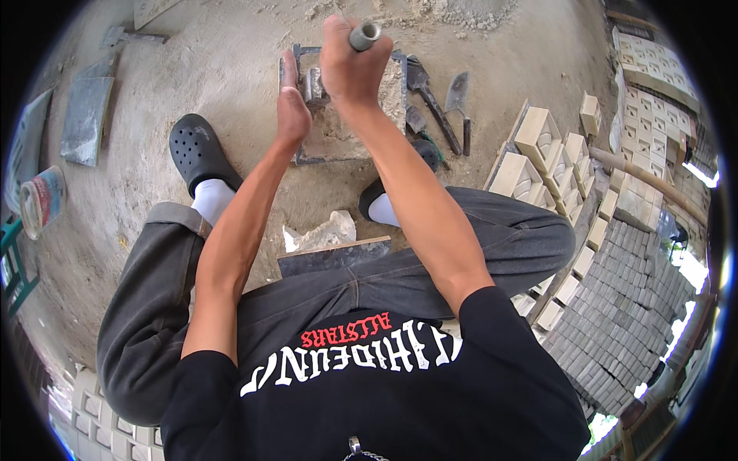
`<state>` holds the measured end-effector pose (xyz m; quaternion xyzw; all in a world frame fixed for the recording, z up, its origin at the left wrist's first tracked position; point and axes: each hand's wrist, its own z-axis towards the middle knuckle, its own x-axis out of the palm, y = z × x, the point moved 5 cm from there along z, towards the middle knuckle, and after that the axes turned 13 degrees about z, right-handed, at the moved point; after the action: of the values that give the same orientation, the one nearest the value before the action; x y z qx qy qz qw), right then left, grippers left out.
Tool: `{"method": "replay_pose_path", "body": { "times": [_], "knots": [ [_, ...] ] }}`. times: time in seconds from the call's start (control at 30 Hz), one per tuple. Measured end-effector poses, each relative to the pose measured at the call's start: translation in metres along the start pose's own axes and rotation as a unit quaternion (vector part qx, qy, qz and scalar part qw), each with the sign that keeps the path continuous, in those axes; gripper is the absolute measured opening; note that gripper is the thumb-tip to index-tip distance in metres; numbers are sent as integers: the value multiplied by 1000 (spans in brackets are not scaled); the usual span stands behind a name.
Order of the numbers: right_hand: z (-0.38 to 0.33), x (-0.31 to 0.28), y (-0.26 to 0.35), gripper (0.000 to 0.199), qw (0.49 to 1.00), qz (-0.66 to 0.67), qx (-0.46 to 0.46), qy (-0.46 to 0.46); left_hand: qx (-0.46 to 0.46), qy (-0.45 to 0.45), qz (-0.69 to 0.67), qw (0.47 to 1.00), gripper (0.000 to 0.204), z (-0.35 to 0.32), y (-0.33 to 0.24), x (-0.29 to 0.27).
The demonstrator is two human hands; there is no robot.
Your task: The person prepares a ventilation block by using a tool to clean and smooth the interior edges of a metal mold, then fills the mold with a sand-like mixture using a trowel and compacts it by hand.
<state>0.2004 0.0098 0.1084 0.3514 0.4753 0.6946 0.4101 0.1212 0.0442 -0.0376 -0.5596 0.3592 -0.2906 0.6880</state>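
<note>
A square metal mould frame [353, 159] lies on the floor in front of me, with pale, crumbly mortar-like mix [338, 131] inside it. My left hand [292, 111] rests along the frame's left edge, fingers stretched out and nothing gripped. Above the frame, my right hand [355, 69] is closed in a fist around a grey metal pipe [367, 34], its hollow end pointing up toward me. The pipe's lower part is hidden behind the fist. Beside my left hand a small grey metal piece [314, 84] stands in the frame; whether it joins the pipe I cannot tell.
Right of the frame lie a pointed trowel [457, 92] and a long-handled scraper-like tool [435, 104]. Patterned cream blocks [538, 138] stand farther right. A board [334, 257] with pale lumps lies between my legs. At left are grey plates [86, 115] and a bucket [42, 201].
</note>
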Motion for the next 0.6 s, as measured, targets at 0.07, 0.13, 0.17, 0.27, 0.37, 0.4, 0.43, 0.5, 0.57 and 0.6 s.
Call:
{"method": "replay_pose_path", "body": {
  "times": [0.07,0.13,0.17,0.27,0.37,0.4,0.43,0.5,0.57,0.6],
  "knots": [
    [3,-14,0,41,994,80,36,-63,21,2,146,989,107,0,-2,-1],
    [4,-42,10,40,992,52,60,-96,41,2,292,956,104,0,-4,1],
    [5,-51,15,39,989,73,63,-110,51,19,378,924,103,1,-4,5],
    [13,-74,30,38,977,133,62,-153,55,47,455,888,107,-2,-9,15],
    [17,-77,36,38,980,139,59,-130,92,82,393,911,104,-1,-14,21],
    [18,-76,36,38,979,143,60,-132,112,101,329,932,101,0,-17,23],
    [20,-70,40,38,982,142,56,-113,129,66,256,956,93,1,-20,21],
    [23,-61,47,38,983,143,56,-97,87,43,199,975,92,3,-14,11],
    [24,-53,56,40,983,133,72,-103,10,-16,80,997,89,8,-6,-5],
    [20,-49,50,40,983,134,74,-103,-29,-47,20,998,88,10,-2,-13]
  ]
}}
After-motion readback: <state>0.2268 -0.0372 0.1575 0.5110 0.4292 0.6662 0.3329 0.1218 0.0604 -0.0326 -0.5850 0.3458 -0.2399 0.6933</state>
